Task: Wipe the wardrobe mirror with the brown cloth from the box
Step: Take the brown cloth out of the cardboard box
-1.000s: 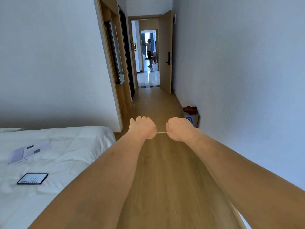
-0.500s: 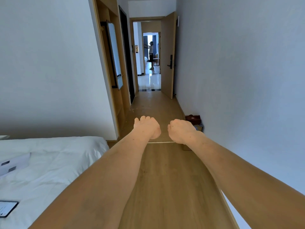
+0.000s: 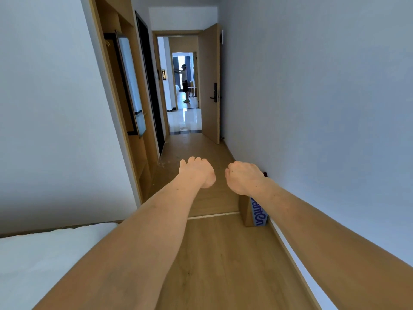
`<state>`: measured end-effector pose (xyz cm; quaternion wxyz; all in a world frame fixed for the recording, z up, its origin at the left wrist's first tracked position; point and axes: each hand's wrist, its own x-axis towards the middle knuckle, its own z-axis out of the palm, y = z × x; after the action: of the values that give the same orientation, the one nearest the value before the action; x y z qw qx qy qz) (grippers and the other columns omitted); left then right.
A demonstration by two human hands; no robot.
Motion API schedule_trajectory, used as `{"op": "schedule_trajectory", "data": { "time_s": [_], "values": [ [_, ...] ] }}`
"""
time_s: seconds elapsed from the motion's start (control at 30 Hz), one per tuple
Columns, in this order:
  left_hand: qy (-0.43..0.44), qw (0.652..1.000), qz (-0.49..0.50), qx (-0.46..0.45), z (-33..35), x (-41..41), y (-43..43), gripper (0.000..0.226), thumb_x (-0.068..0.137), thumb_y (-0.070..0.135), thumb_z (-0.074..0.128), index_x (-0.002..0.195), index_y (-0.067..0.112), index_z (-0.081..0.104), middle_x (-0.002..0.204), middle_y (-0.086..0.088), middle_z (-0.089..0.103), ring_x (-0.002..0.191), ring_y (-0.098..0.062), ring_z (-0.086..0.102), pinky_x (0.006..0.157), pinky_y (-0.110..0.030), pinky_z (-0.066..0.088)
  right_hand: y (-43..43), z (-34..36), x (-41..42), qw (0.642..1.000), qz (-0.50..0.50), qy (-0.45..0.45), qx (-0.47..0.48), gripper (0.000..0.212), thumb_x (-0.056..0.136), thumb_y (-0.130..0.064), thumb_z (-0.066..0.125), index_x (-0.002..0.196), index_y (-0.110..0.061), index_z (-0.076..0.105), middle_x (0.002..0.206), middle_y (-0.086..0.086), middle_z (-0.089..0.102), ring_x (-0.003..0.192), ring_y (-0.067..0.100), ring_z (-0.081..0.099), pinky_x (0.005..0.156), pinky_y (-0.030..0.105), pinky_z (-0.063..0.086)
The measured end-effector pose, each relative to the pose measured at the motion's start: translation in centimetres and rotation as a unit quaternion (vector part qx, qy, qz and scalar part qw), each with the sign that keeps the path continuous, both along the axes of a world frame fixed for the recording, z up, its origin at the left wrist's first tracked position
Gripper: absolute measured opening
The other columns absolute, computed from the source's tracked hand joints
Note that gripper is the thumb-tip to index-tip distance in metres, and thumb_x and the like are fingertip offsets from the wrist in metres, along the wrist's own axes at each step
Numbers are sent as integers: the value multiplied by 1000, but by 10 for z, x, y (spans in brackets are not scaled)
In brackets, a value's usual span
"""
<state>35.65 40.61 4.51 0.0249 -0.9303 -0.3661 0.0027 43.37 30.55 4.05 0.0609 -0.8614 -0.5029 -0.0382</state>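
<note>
- Left hand (image 3: 196,172): reaching forward at arm's length, fingers curling under into a fist, nothing showing in it.
- Right hand (image 3: 244,178): reaching forward alongside, fingers curling under likewise, nothing showing in it. The two hands are hovering near each other, not touching.
- Box (image 3: 254,212): cardboard with blue lettering, sitting on the wooden floor (image 3: 223,265) against the right wall, partly hiding behind the right forearm.
- Brown cloth (image 3: 265,174): only a dark sliver is showing just past the right wrist, above the box.
- Wardrobe mirror (image 3: 131,86): hanging upright in the wooden wardrobe (image 3: 139,157) on the left, well apart from both hands.
- Bed (image 3: 33,253): white, filling the lower left corner.
- Door (image 3: 209,86): standing open at the passage end.
- Person (image 3: 184,82): standing in the far room.
</note>
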Motion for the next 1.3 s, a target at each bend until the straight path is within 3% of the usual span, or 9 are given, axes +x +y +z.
{"op": "schedule_trajectory", "data": {
  "time_s": [0.23,0.4,0.73,0.87,1.0,1.13,1.3],
  "values": [
    [8,999,-20,-26,-13,58,73,46,98,23,37,142,10,36,149,-11,35,137,-30,28,113,-48,19,65,-7,52,999,-27,6,-16,26,100,-19,35,108,-10,59,103,8,62,94,23,59,87,36,48],
    [13,999,-21,-43,-28,107,122,46,98,22,35,143,9,34,149,-11,34,138,-30,27,112,-47,19,114,-22,105,999,-35,11,-38,22,99,-15,36,93,-10,56,99,8,62,85,21,55,80,34,47],
    [41,999,-18,-30,-32,248,235,46,97,20,34,141,7,35,147,-11,36,136,-29,29,110,-45,22,235,-33,254,997,-49,45,-34,26,99,-15,35,106,-10,60,104,6,62,95,22,58,90,36,47],
    [43,998,-27,-29,-32,302,270,46,97,21,34,141,7,35,147,-12,36,136,-30,29,111,-46,22,272,-34,308,997,-50,41,-31,27,98,-13,34,103,-9,60,101,5,62,88,20,56,86,35,48],
    [51,997,-36,-35,-36,349,295,46,97,21,34,141,8,35,147,-11,37,136,-29,30,111,-46,22,298,-37,350,996,-67,55,-25,27,99,-15,34,104,-9,60,100,6,62,93,23,58,89,37,49],
    [52,996,-62,-42,-43,392,323,45,97,22,34,140,7,36,146,-10,38,135,-29,30,110,-44,23,326,-43,391,995,-75,47,-43,24,95,-9,34,94,-11,58,101,7,62,84,22,52,79,33,46],
    [62,993,-90,-50,-58,447,376,46,97,22,33,141,6,35,147,-11,37,136,-29,30,110,-43,24,374,-61,441,993,-94,56,-50,27,97,-11,34,102,-9,60,108,9,61,95,24,56,84,34,46]
  ]
}}
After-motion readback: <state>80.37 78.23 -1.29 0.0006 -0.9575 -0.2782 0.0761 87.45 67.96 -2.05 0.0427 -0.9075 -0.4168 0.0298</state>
